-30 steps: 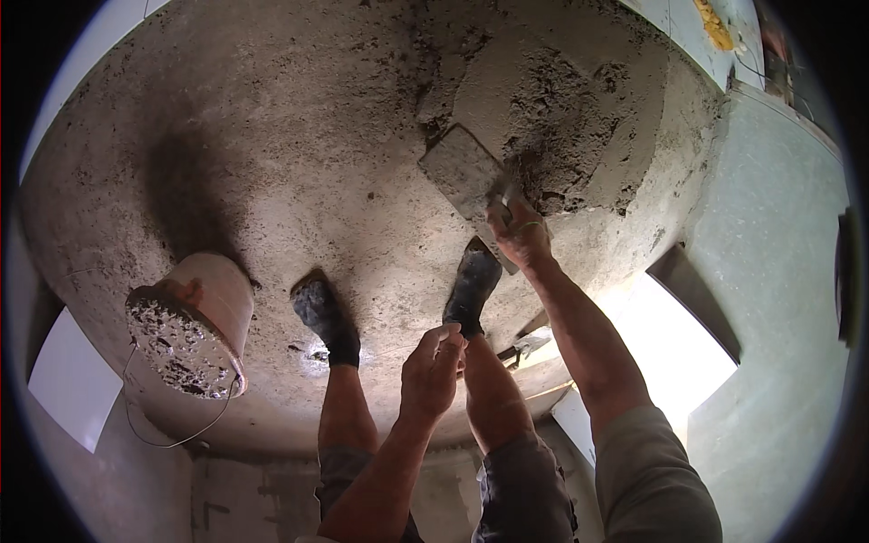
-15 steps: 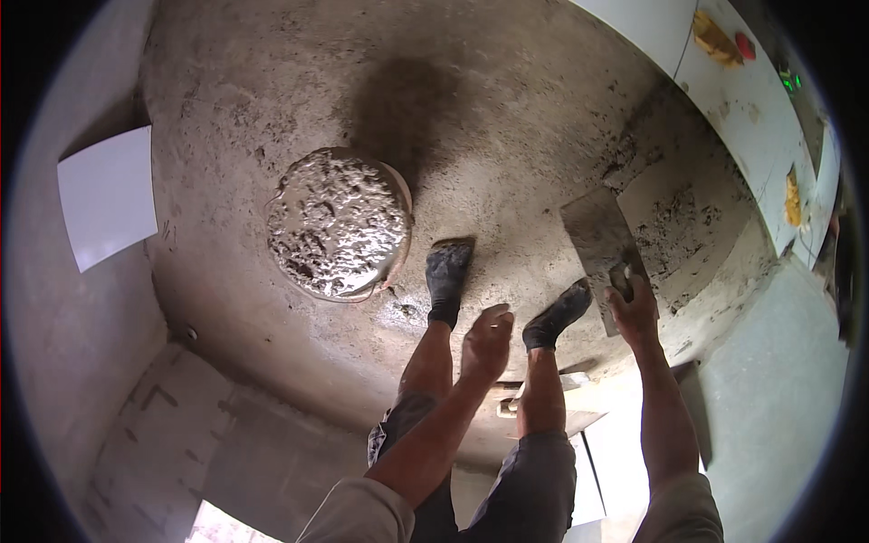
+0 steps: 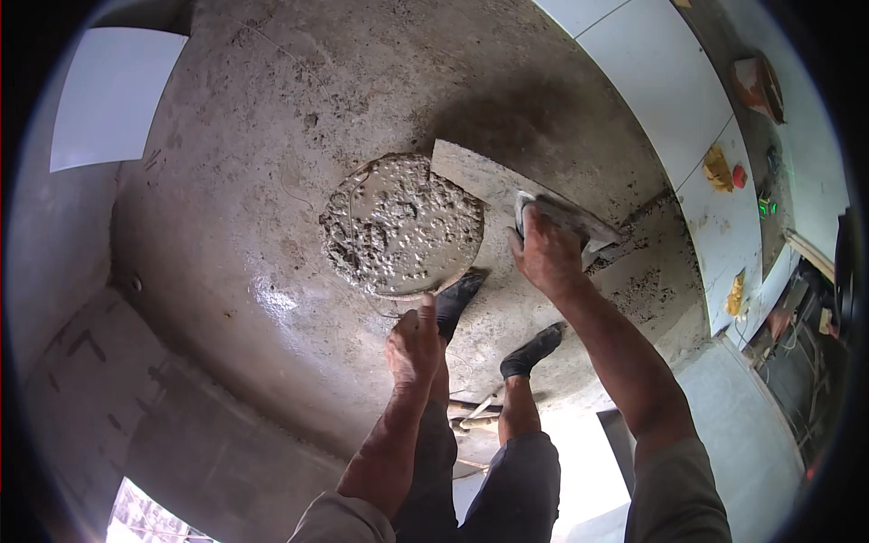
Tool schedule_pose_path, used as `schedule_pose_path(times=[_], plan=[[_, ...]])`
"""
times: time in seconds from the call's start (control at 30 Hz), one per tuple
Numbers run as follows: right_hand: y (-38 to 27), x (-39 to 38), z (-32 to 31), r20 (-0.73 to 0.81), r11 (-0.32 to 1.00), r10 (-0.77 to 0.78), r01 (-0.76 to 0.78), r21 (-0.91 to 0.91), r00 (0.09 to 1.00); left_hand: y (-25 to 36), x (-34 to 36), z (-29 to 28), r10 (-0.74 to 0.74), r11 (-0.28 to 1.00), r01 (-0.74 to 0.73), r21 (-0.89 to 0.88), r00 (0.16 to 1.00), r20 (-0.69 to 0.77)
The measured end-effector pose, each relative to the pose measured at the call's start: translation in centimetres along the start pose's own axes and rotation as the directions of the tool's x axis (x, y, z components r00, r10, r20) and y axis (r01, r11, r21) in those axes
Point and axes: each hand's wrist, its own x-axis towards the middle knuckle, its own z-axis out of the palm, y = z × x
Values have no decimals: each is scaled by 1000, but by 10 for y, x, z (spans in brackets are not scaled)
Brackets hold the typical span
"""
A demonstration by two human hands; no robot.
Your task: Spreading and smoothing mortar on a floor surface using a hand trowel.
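Trowel (image 3: 493,181) is just right of centre in the frame, held at a slant, its upper-left end lapping over the right side of the grey mortar (image 3: 407,231) in the bucket (image 3: 389,295). The right hand (image 3: 549,252) has its fingers wrapped round the grip on the back of the blade. The left hand (image 3: 415,348) is just below the bucket, lower centre, thumb up and fingers curled in — can't tell if they've got hold of the wire handle (image 3: 380,312) or nothing at all.

I'd call this the fetching step, going to the bucket for mix. My guess is the next move calls for slipping an edge under the wet stuff with a firm wrist, then keeping the blade level so the load doesn't slop off before the rough patch (image 3: 652,290) at the right of the frame.

What I can't make out: whether the blade touches the mortar or only hangs over it. Its underside is out of sight too, so no clue how much mix is on there. The bucket's sides barely show, and the left foot (image 3: 460,301) is partly covered. Some long tools (image 3: 475,421) lie lower centre, half behind the legs — no idea what they are. Both sleeves run off the bottom edge.
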Motion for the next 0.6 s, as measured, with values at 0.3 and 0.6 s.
schedule_pose_path(times=[0.3, 0.6], plan=[[-50, -31, 5, 246, 993, 91, -107, 52, 965, -88, 62, -51, -35, 999, 31, 35, 994, 101], [-152, 12, 35, 553, 947, 187, -299, 118, 812, -103, 64, -42, 80, 973, -104, -206, 990, -119]])
